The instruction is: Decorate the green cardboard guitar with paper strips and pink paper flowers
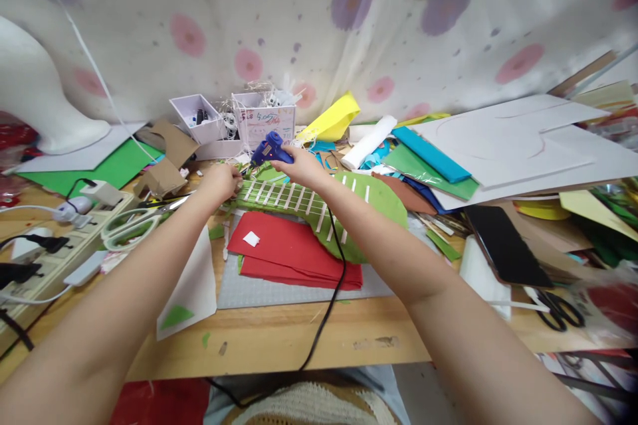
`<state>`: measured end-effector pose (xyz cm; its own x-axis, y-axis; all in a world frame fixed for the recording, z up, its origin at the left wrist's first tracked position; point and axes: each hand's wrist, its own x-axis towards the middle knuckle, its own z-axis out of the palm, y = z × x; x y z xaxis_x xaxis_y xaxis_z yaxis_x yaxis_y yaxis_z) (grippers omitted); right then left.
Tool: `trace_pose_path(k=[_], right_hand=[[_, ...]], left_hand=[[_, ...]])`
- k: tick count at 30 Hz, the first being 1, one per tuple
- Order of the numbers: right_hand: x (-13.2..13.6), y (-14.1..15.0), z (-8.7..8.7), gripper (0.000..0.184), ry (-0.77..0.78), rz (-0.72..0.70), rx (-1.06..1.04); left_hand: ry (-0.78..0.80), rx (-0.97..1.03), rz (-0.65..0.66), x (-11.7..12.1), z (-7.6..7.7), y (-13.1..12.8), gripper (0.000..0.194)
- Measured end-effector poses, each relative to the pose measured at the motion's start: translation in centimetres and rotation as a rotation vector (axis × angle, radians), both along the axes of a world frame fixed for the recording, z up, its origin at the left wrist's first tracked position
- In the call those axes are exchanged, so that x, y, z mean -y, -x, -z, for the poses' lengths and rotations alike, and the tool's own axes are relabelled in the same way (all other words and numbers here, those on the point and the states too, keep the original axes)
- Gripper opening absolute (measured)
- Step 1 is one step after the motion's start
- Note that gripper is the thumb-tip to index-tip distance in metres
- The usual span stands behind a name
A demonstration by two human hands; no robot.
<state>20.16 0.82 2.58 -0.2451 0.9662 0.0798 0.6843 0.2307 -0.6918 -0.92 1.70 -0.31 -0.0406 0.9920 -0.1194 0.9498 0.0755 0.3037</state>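
My right hand (302,167) grips a blue glue gun (270,149), its nozzle pointing down-left at the narrow end of a long green leaf-shaped foam piece (379,202) crossed by several white strips. The gun's black cord (335,279) trails over red foam sheets (294,251) and off the table's front edge. My left hand (222,180) rests on the leaf's narrow left end, fingers pinched on it right beside the nozzle. The leaf lies partly over the red sheets on a grey cutting mat (279,292).
Green-handled scissors (130,224) and a power strip (54,249) lie at left. White boxes (239,121) stand at the back. Coloured paper, a white board (518,146), a black phone (506,246) and black scissors (558,309) crowd the right. A white foam head base (34,93) stands far left.
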Motion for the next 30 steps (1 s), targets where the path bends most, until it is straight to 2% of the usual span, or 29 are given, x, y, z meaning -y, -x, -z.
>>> trace_pose_path(k=[4,11,22,30], right_hand=[[0.1,0.0,0.4,0.047,0.028,-0.042,-0.021],[0.6,0.9,0.3,0.046,-0.014,-0.051,0.115],[0.0,2.3,1.3,0.052,-0.06,-0.106,0.253],[0.0,2.4,1.0,0.052,-0.07,-0.081,0.289]], left_hand=[[-0.076,-0.205,0.046,0.7,-0.6,-0.6,0.016],[-0.054,-0.302,-0.016,1.0,-0.5,-1.5,0.022],[-0.12,-0.327,-0.025,1.4,0.4,-1.2,0.029],[-0.124,-0.334,-0.007,1.5,0.5,-1.1,0.029]])
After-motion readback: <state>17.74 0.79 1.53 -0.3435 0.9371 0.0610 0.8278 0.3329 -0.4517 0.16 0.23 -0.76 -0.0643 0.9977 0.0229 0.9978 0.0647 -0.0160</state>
